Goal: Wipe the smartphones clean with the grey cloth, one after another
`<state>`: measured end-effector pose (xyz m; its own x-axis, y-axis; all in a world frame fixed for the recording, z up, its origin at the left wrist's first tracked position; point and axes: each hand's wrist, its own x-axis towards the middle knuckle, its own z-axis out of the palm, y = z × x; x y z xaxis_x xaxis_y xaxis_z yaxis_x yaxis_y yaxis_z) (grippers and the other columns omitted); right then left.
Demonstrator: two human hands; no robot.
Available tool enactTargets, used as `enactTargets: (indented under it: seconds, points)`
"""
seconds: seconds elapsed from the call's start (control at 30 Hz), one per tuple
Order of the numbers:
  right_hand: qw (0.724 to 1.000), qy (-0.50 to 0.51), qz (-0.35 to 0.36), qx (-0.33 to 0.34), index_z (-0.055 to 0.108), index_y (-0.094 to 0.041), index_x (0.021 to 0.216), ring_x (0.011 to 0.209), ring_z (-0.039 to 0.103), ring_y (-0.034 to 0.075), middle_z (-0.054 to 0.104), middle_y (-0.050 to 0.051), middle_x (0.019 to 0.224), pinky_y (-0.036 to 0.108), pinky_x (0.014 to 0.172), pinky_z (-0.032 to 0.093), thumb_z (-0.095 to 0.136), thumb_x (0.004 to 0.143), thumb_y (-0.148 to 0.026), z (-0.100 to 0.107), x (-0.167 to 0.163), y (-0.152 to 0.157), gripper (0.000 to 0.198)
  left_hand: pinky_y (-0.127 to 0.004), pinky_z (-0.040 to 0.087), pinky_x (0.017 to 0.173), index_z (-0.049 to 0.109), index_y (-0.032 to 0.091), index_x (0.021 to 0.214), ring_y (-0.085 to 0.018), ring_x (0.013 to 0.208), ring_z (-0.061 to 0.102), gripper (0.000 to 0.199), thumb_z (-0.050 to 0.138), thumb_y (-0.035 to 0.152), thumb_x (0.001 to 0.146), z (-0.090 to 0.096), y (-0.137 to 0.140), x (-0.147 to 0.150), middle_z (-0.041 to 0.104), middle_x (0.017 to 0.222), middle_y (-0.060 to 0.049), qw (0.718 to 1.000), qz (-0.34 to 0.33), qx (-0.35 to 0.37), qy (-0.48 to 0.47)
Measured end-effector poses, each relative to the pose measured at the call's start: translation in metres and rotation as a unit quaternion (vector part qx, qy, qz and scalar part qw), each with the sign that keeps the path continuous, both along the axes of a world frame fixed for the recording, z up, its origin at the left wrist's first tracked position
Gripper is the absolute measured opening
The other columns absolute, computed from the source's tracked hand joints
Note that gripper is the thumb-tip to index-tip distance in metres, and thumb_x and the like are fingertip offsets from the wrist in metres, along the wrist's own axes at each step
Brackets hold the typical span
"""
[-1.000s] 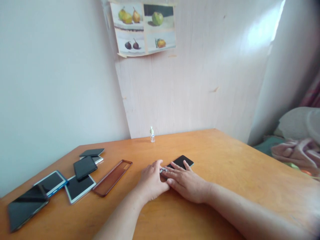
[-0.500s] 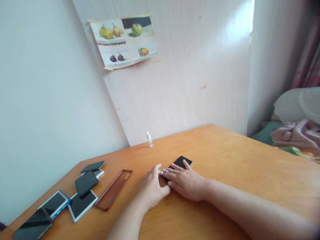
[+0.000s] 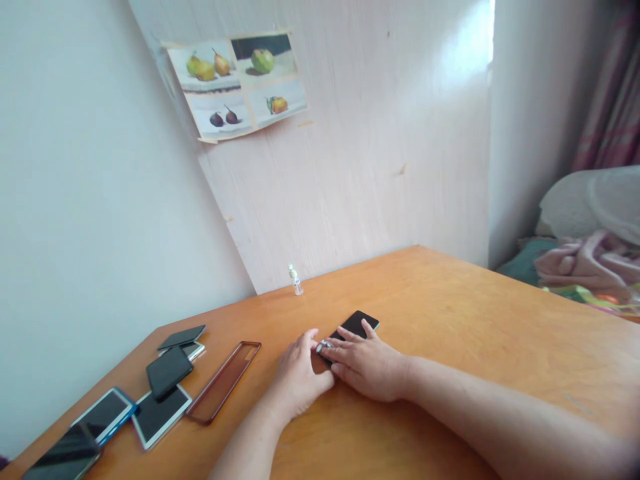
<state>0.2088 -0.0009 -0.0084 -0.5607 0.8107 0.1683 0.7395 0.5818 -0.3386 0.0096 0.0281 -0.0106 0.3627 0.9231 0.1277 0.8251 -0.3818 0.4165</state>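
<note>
A black smartphone (image 3: 356,324) lies screen up on the wooden table, slanting away from me. My right hand (image 3: 370,363) rests over it with fingers stretched across the glass, pressing a small crumpled white wipe (image 3: 324,345) under the fingertips near the phone's lower left end. At that same end, my left hand (image 3: 300,377) curves its thumb and fingers around the phone's corners, bracing it against the table. Part of the phone's near side is hidden by my hands. Left of my left hand lies a reddish-brown clear phone case (image 3: 226,383).
Several phones lie at the left, among them a black one (image 3: 169,372), a white-framed one (image 3: 161,415) and a blue-edged one (image 3: 105,413). A small clear spray bottle (image 3: 296,283) stands at the table's back edge. Fruit pictures (image 3: 240,83) hang on the board behind.
My view has shifted a little, so everything sits slightly further left. Both hands keep nearly the same pose on the phone, and the white wipe stays under my right fingertips.
</note>
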Motion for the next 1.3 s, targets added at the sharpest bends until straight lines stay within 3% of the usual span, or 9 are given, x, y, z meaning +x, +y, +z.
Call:
enactTargets:
  seconds: [0.2,0.43,0.5,0.7,0.77,0.93,1.0,1.2,1.3]
  points:
    - [0.971,-0.032,-0.237,-0.015,0.040,-0.025,0.148,0.145,0.019,0.039,0.037,0.008,0.155,0.079,0.104,0.002,0.028,0.099,-0.040,-0.005,0.027,0.027,0.052,-0.037,0.035,0.109,0.034,0.023,0.140,-0.025,0.125,0.053,0.079,0.068,0.042,0.072,0.002,-0.001,0.001,0.058,0.133,-0.009,1.000,0.004,-0.014,0.005]
    - [1.000,0.000,0.005,-0.012,0.032,-0.037,0.150,0.147,0.019,0.033,0.034,0.001,0.156,0.075,0.108,0.004,0.022,0.101,-0.048,0.002,-0.003,-0.002,0.052,-0.036,0.036,0.107,0.034,0.020,0.140,-0.026,0.125,0.053,0.078,0.067,0.037,0.072,0.000,-0.001,0.000,0.058,0.133,-0.011,1.000,-0.003,0.004,-0.006]
    - [1.000,-0.003,-0.012,-0.015,0.033,-0.037,0.150,0.147,0.019,0.033,0.034,0.001,0.157,0.076,0.107,0.004,0.022,0.101,-0.048,0.001,-0.001,0.002,0.051,-0.036,0.037,0.107,0.034,0.020,0.141,-0.026,0.124,0.053,0.079,0.067,0.038,0.072,0.000,-0.001,0.000,0.058,0.133,-0.011,1.000,-0.003,0.001,-0.009]
    - [0.968,-0.034,-0.246,-0.026,0.037,-0.027,0.149,0.146,0.016,0.038,0.034,0.006,0.157,0.078,0.105,0.002,0.026,0.099,-0.045,-0.006,0.027,0.031,0.054,-0.038,0.034,0.109,0.034,0.020,0.141,-0.027,0.125,0.052,0.080,0.068,0.041,0.071,0.002,-0.002,0.001,0.059,0.130,-0.010,1.000,-0.008,-0.008,-0.012]
    - [0.974,-0.041,-0.223,-0.021,0.037,-0.026,0.149,0.147,0.015,0.038,0.034,0.007,0.157,0.077,0.106,0.002,0.027,0.099,-0.045,-0.004,0.025,0.026,0.054,-0.038,0.034,0.109,0.035,0.020,0.140,-0.027,0.124,0.052,0.079,0.068,0.041,0.071,0.002,-0.002,0.002,0.059,0.130,-0.010,1.000,-0.007,-0.006,-0.014]
    - [0.999,-0.030,-0.022,0.003,0.027,-0.030,0.153,0.146,0.020,0.033,0.034,0.006,0.157,0.076,0.108,0.006,0.023,0.100,-0.043,0.002,-0.002,-0.006,0.054,-0.037,0.036,0.107,0.038,0.017,0.139,-0.028,0.124,0.053,0.077,0.068,0.036,0.070,-0.002,0.000,0.001,0.060,0.130,-0.012,1.000,-0.002,0.009,-0.027]
    - [0.999,-0.032,-0.004,0.009,0.027,-0.029,0.153,0.146,0.021,0.033,0.035,0.006,0.156,0.075,0.108,0.007,0.023,0.100,-0.044,0.002,-0.005,-0.012,0.055,-0.036,0.036,0.107,0.040,0.018,0.138,-0.028,0.124,0.052,0.076,0.068,0.035,0.069,-0.003,0.000,0.001,0.059,0.130,-0.012,1.000,-0.005,0.009,-0.026]
    - [0.969,-0.112,-0.221,0.017,0.039,-0.015,0.148,0.144,0.023,0.038,0.038,0.016,0.153,0.077,0.106,0.002,0.036,0.096,-0.038,-0.003,0.023,0.011,0.056,-0.037,0.035,0.108,0.045,0.020,0.134,-0.027,0.123,0.053,0.070,0.068,0.039,0.070,0.000,-0.001,0.001,0.059,0.131,-0.011,1.000,-0.008,-0.001,-0.023]
    - [0.963,-0.128,-0.234,0.015,0.041,-0.011,0.146,0.143,0.028,0.037,0.041,0.020,0.150,0.075,0.108,0.005,0.037,0.095,-0.032,-0.002,0.026,0.011,0.055,-0.037,0.035,0.107,0.046,0.021,0.134,-0.027,0.123,0.053,0.071,0.069,0.038,0.069,0.000,-0.002,0.001,0.059,0.130,-0.010,1.000,-0.008,0.000,-0.020]
